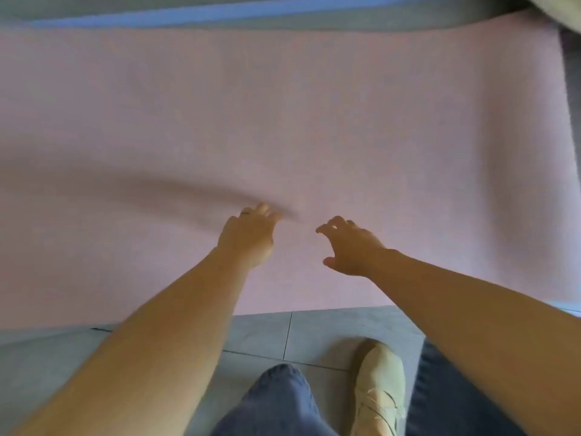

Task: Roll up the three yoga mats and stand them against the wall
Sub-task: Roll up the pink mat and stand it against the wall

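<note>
Pink yoga mat (314, 114) lies unrolled and flat on the grey tiled floor (261, 335), filling most of the view; its near edge runs straight across just ahead of the person's legs. Both hands reach out over the mat's near half, side by side with a small gap between them.

The left hand (250, 237) has its fingers stretched forward and close together, a ring (245, 212) on one of them, and it grips nothing. Its fingertips are smeared by blur, so I cannot tell whether they touch the mat. A dark soft streak (163, 196) runs leftward from those fingertips across the mat; I cannot tell whether it is a crease or a shadow.

The right hand (349, 247) is spread, fingers half bent like a claw and thumb out to the side, holding nothing; whether it rests on the mat is unclear.

Beyond the mat's far edge a blue strip (125, 18) shows between grey bands, too blurred to identify. The mat's left side is cut off by the frame. A jeans-clad knee (279, 401) and a beige shoe (377, 388) sit on the tiles below
</note>
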The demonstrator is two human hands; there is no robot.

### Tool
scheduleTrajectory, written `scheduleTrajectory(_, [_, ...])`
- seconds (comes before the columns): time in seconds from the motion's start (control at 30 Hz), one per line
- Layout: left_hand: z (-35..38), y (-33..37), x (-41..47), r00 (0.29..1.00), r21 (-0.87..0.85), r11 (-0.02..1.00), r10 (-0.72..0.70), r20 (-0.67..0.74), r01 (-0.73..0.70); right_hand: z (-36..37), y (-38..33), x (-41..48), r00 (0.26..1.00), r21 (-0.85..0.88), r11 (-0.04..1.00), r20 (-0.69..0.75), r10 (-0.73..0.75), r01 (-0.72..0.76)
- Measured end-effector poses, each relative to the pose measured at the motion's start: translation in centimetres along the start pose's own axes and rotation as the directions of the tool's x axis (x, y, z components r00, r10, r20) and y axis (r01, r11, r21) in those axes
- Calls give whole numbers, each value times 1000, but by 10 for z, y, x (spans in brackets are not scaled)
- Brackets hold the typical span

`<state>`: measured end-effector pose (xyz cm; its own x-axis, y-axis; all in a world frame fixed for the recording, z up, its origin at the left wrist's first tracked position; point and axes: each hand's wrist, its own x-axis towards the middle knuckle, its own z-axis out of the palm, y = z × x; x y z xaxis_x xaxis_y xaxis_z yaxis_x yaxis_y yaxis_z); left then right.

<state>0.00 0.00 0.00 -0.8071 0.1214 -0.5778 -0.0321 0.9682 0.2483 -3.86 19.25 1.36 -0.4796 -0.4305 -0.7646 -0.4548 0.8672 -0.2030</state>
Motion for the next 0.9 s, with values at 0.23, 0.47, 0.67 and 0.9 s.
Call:
scheduleTrajectory(0.23, [41,1,28,975,104,994,-42,217,20,42,10,28,998,-279,960,-51,-47,32])
scheduleTrajectory(0.47, [48,-1,29,980,170,985,-35,194,2,92,31,14,975,-496,861,-108,-194,117])
scheduleTrajectory(0.67, [52,5,25,990,219,976,-48,136,17,100,37,9,925,-597,755,-56,-375,270])
scheduleTrajectory(0.9, [52,3,29,983,186,983,-44,177,10,106,26,2,940,-575,775,-31,-340,262])
